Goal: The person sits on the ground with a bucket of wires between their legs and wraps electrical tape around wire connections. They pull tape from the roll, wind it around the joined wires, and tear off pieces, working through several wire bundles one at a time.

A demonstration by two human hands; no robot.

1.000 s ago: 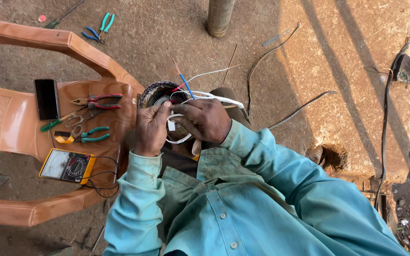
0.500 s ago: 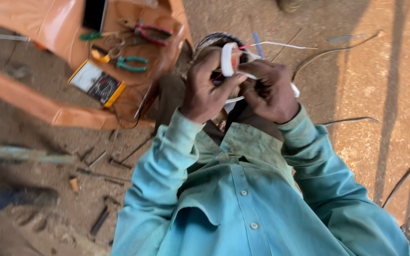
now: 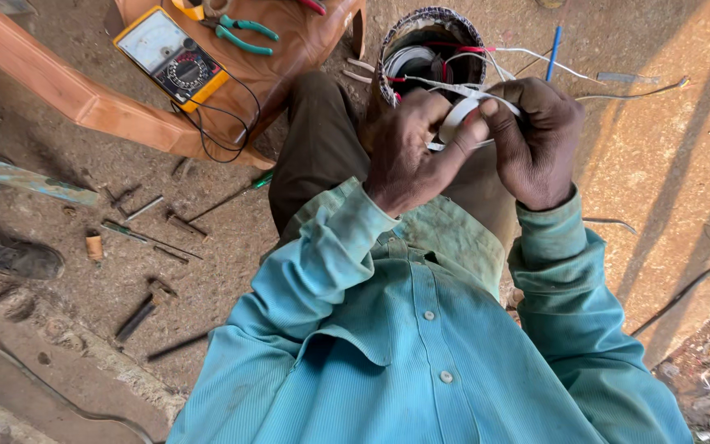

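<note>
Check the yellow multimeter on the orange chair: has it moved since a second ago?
No. The yellow multimeter sits on the same spot of the orange chair seat, below the green pliers; only the head camera turned.

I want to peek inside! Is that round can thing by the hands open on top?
Open. The round casing has no cover; white and red wires show inside. Both the left hand and right hand hold white tape.

Orange plastic chair (image 3: 67,90), yellow multimeter (image 3: 170,56), green pliers (image 3: 244,33)

Hands cover most of the white tape roll (image 3: 463,115).
</note>
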